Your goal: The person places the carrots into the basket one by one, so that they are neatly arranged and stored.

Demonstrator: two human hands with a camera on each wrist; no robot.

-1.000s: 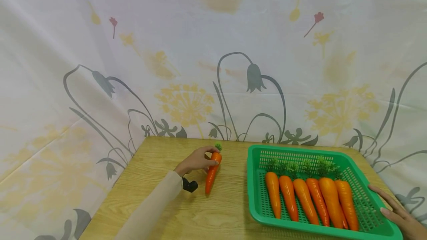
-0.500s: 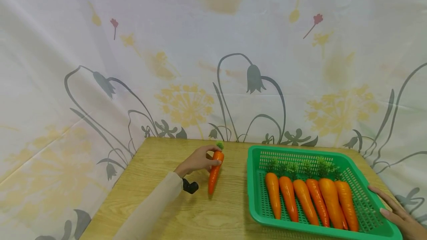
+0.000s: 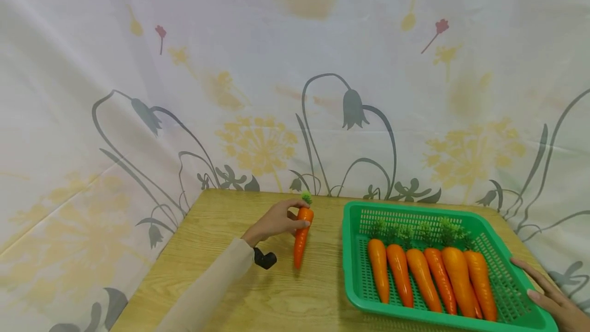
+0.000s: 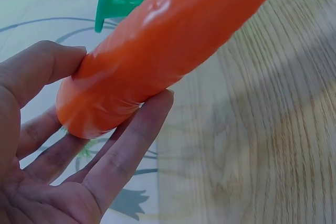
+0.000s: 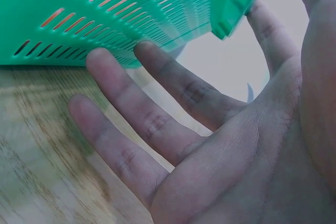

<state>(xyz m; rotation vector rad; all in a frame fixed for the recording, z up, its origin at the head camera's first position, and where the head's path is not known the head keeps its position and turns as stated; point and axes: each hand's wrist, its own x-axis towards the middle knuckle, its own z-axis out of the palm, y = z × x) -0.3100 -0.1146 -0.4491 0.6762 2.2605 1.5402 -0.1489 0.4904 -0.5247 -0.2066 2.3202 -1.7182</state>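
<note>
My left hand (image 3: 278,221) pinches the thick top end of a shiny orange toy carrot (image 3: 301,244). Thumb on one side, fingers on the other; its green tuft (image 3: 306,198) points to the back and the tip towards me. In the left wrist view the carrot (image 4: 173,35) slants up across the picture from the fingertips. At the right, my right hand (image 3: 555,298) rests against the side rim of a green plastic basket (image 3: 349,260). The right wrist view shows that hand (image 5: 210,145) with its fingers extended, fingertips at the basket's slotted outer wall (image 5: 121,19).
Several orange carrots (image 3: 418,275) with green tops lie side by side inside the basket. It stands on the right part of a wooden table (image 3: 258,301). A flower-printed cloth (image 3: 258,91) hangs behind the table and at its sides. A black strap mount (image 3: 265,258) sits on my left wrist.
The carrot has shifted slightly right with my left hand, its tip swinging further to the right. My right hand and the basket hold their places.
</note>
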